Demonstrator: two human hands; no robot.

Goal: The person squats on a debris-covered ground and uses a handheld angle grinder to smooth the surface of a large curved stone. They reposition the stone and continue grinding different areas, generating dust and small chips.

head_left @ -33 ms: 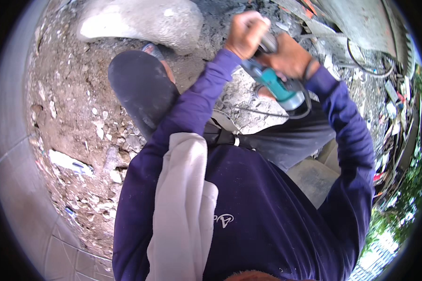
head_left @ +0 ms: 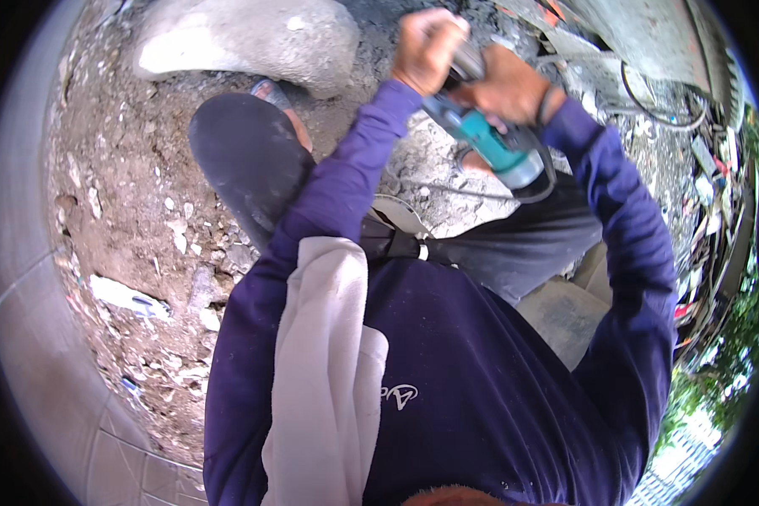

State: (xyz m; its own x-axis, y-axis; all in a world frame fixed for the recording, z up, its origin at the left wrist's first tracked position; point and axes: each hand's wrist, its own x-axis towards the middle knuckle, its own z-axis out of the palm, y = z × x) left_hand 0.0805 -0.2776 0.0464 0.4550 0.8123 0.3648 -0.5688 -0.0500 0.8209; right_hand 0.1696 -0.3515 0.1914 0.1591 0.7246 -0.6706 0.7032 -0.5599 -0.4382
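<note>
A teal corded power tool (head_left: 491,145) with a silver-grey round end is held out in front of me, slanting across the picture. Its exact kind cannot be made out, as my hands cover its far part. My left hand (head_left: 428,51) is closed at the far end, by a dark grey part of the tool. Beside it, my right hand (head_left: 510,88) wraps round the tool's body from the right. A grey cord (head_left: 472,194) trails from it over the pale ground between my legs.
A large pale rock (head_left: 253,38) lies at the far left, by my sandalled foot (head_left: 271,93). A black cable (head_left: 666,124) loops at the far right near debris. A white piece of litter (head_left: 126,295) lies on the rubble. I sit by a grey block (head_left: 561,322).
Both hands and the tool have shifted slightly left and away from me. The grip on the tool looks the same.
</note>
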